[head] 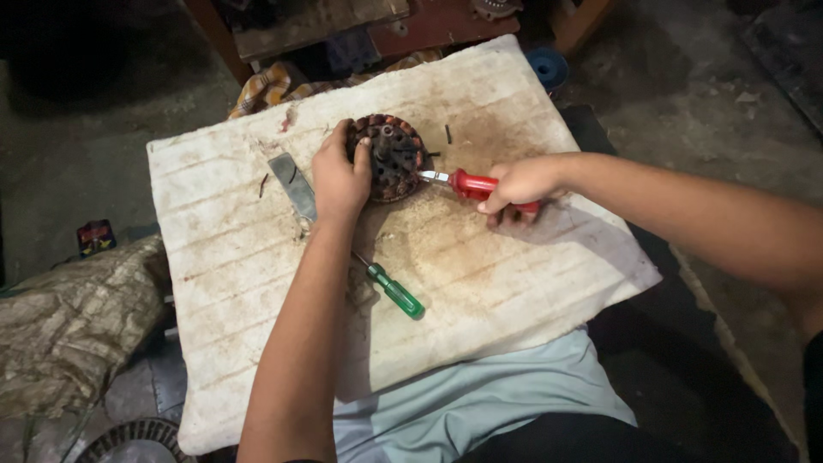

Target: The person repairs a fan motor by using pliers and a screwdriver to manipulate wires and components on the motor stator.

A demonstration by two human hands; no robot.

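A round, dark, rusty motor stator with copper windings (pixel 396 159) lies on a stained white board (pixel 480 274). My left hand (pixel 339 176) grips its left side, fingers over the rim. My right hand (pixel 519 184) holds a red-handled screwdriver (pixel 471 183), whose metal tip touches the stator's right edge. A green-handled screwdriver (pixel 394 291) lies loose on the board below my left wrist. A flat metal blade (pixel 291 184) rests just left of my left hand.
The board rests over my lap on a pale blue garment (pixel 489 394). A checked cloth (pixel 274 86) and wooden furniture (pixel 317 26) lie beyond it. Crumpled sacking (pixel 69 326) sits at left, a blue spool (pixel 547 67) at upper right, concrete floor around.
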